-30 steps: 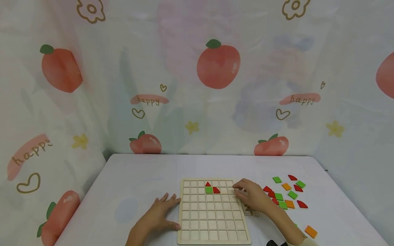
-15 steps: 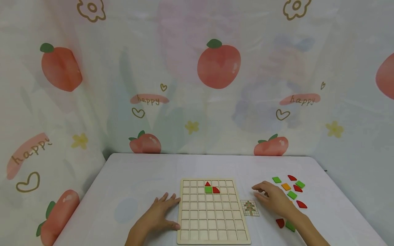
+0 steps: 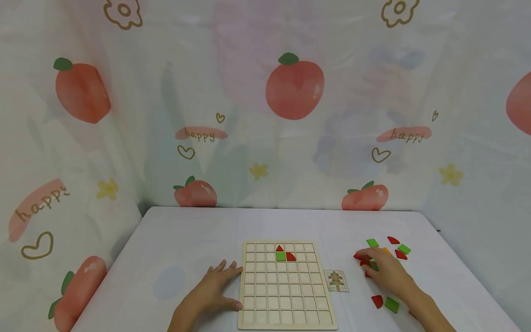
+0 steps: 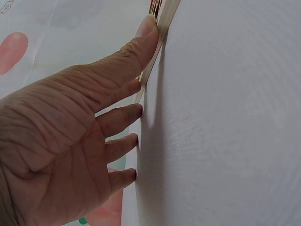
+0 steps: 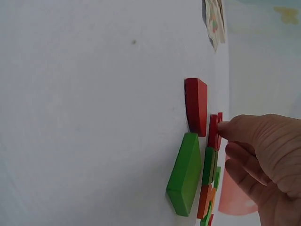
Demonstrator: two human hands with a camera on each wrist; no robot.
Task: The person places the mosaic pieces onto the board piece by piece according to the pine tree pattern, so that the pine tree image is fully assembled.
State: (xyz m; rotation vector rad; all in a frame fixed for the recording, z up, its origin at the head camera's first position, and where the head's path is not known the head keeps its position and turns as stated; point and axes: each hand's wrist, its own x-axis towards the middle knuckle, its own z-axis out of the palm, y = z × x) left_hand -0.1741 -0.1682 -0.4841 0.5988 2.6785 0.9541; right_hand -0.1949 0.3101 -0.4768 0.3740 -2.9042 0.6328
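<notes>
The left hand (image 3: 212, 289), spread wide, touches the board (image 3: 288, 290) on the counter (image 3: 186, 244). The right hand (image 3: 386, 271) is at a red piece (image 3: 357, 256), right of the board; whether it pinches, I cannot tell. Crowding could drag the nearby green piece (image 3: 374, 265) along.

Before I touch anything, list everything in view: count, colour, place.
Grid board: one, pale wood, table's near middle
Triangle: one, red, board's top row
Square: one, green, just below the triangle
Quarter-round: one, red, right of the square
Picture card: one, pale with a tree, right of the board
Loose red pieces: at least five, red, right side
Loose green pieces: at least four, green, right side
Loose orange pieces: at least one, orange, partly hidden
Table: one, white, under everything
Backdrop: pale, fruit-printed, around the table
Left hand: one, at the board's left edge
Right hand: one, over the loose pieces
</notes>
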